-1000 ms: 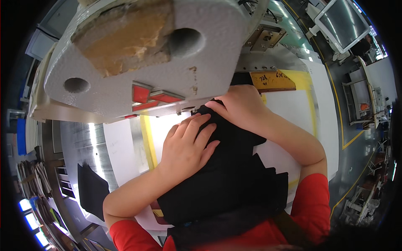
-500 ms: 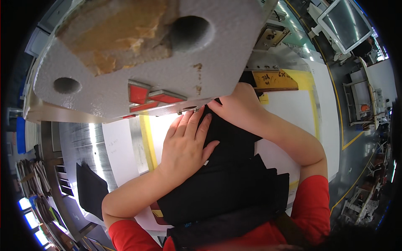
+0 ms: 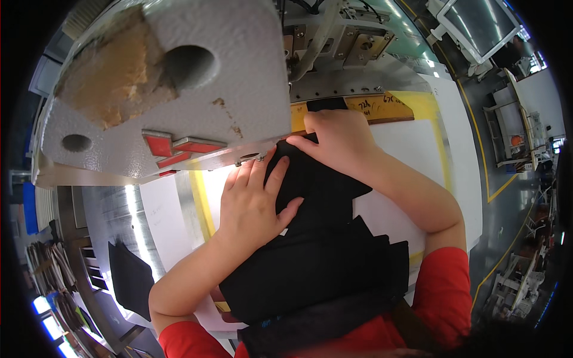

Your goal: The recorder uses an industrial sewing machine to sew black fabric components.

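White table [image 3: 412, 143] at frame centre: left hand [image 3: 253, 200] flat and right hand [image 3: 334, 140] pinching black fabric [image 3: 322, 262] under grey machine head [image 3: 179, 89]; fingers near needle risk a jab.

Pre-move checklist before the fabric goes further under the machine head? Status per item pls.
1. Left hand flat on the black fabric: ok, palm down with fingers spread.
2. Right hand on the fabric's far end by the machine head: ok, it grips the edge there.
3. Fingers away from the needle: cannot tell, the head hides the needle area and the left fingertips reach right up to its lower edge.
4. Fabric flat on the white table: not ok, layers overlap and bunch near the body.
5. Edge lined up with the yellow strip: cannot tell, the hands cover it.
6. Spare black piece out of the way: ok, it lies off to the left.
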